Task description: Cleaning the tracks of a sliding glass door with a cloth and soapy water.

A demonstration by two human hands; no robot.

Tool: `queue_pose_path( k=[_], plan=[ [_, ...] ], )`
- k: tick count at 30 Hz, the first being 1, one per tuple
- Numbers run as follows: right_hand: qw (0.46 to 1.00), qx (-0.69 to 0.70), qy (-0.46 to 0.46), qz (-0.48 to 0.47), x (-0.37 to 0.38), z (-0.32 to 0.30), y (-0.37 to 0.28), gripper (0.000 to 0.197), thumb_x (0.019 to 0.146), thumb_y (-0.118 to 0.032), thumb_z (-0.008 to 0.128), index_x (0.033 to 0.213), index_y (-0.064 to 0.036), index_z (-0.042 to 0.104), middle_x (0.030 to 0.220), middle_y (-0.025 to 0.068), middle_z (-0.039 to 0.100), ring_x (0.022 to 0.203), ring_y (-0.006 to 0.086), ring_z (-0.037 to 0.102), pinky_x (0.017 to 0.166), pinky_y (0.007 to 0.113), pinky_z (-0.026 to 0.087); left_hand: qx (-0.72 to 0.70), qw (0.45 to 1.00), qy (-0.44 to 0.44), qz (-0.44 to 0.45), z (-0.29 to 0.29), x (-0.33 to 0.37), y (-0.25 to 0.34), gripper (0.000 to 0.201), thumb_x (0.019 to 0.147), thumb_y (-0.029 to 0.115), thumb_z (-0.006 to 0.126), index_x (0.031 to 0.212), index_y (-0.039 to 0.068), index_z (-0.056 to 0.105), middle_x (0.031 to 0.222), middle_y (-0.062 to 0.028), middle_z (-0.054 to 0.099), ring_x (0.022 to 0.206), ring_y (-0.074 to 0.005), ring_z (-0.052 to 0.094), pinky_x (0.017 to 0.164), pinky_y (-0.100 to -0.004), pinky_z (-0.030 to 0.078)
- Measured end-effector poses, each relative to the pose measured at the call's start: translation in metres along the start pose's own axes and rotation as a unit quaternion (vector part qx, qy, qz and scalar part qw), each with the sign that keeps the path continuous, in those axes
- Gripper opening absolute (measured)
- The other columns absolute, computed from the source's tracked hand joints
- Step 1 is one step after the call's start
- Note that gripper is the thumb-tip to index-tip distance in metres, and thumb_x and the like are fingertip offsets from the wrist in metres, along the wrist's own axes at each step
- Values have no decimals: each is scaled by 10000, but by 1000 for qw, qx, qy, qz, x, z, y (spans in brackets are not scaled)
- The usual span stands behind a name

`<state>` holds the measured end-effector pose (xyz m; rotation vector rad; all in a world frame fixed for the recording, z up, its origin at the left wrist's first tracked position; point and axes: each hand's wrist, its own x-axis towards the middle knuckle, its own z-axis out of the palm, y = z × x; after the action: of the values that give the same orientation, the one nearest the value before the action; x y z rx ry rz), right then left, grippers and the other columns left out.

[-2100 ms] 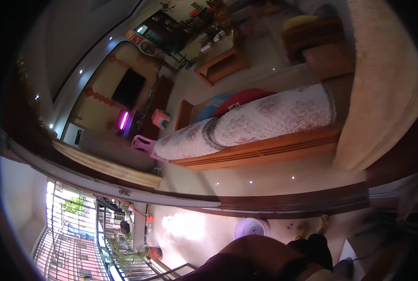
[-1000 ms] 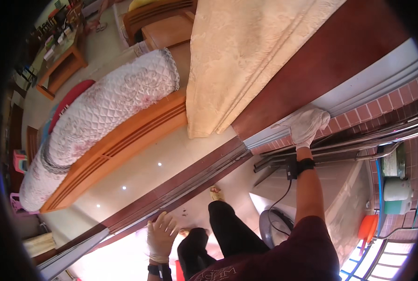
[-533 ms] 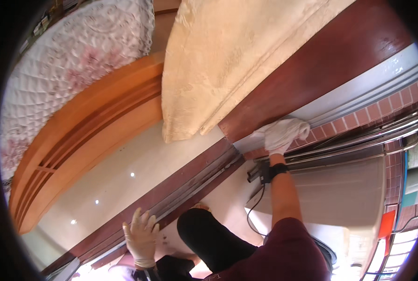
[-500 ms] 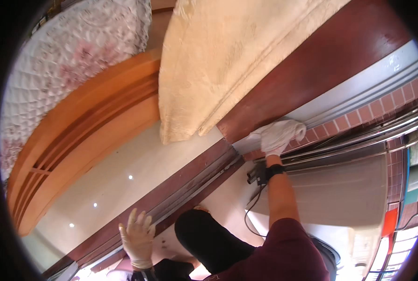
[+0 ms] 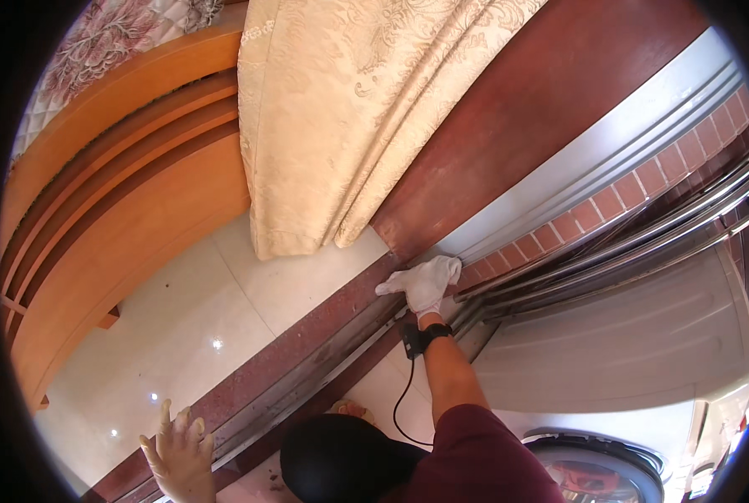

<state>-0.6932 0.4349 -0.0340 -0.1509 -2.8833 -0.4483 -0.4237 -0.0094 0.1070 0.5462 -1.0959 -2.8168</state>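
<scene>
At the foot of the door frame, my right hand [image 5: 423, 289] in a pale glove presses a bunched white cloth [image 5: 450, 267] against the metal strip's lower end, beside the brick edging. The thumb points left over the threshold; the fingertips are hidden by hand and cloth. My left hand [image 5: 179, 457], also gloved, holds nothing and has its fingers spread above the left part of the dark red threshold [image 5: 303, 331]. Grooves run along that threshold. A black band with a small box and cable [image 5: 414, 339] sits at my right wrist.
A cream curtain [image 5: 324, 126] hangs beside the dark red door frame [image 5: 517, 126]. To the left stands a curved wooden bed end [image 5: 148, 201] on a tiled floor [image 5: 207, 293]. Metal bars [image 5: 642, 243] and a large grey-white appliance [image 5: 609, 344] lie to the right.
My right hand has moved down and left with the cloth, from the metal strip to the frame's corner. My left hand is lower and further left, still spread. The view has shifted too.
</scene>
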Motion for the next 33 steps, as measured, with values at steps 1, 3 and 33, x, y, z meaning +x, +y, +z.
queue_pose_path(
  k=[1, 3, 33],
  plan=[
    [998, 61, -5, 0, -1, -23, 5, 410, 861, -463, 578, 1034, -95, 631, 1030, 93, 631, 1043, 274, 566, 976, 484, 382, 21, 999, -29, -15, -2, -1, 3, 657, 976, 543, 381, 1460, 100, 341, 1256, -77, 509, 1069, -186, 480, 907, -301, 399],
    [989, 149, -6, -4, -7, -29, 26, 412, 847, -453, 607, 1001, -71, 638, 962, 90, 662, 980, 277, 613, 944, 464, 425, 59, 998, -19, -11, -2, -1, 11, 664, 973, 547, 386, 1454, 91, 348, 1241, -92, 514, 1053, -191, 490, 891, -298, 411],
    [945, -180, 212, 173, 174, -284, 138, 303, 799, -307, 614, 893, -29, 687, 921, 129, 661, 933, 261, 618, 753, 379, 483, 123, 988, 77, -46, -18, 8, -38, 667, 981, 580, 322, 1352, 41, 451, 1175, -120, 568, 978, -183, 586, 836, -281, 499]
  ],
)
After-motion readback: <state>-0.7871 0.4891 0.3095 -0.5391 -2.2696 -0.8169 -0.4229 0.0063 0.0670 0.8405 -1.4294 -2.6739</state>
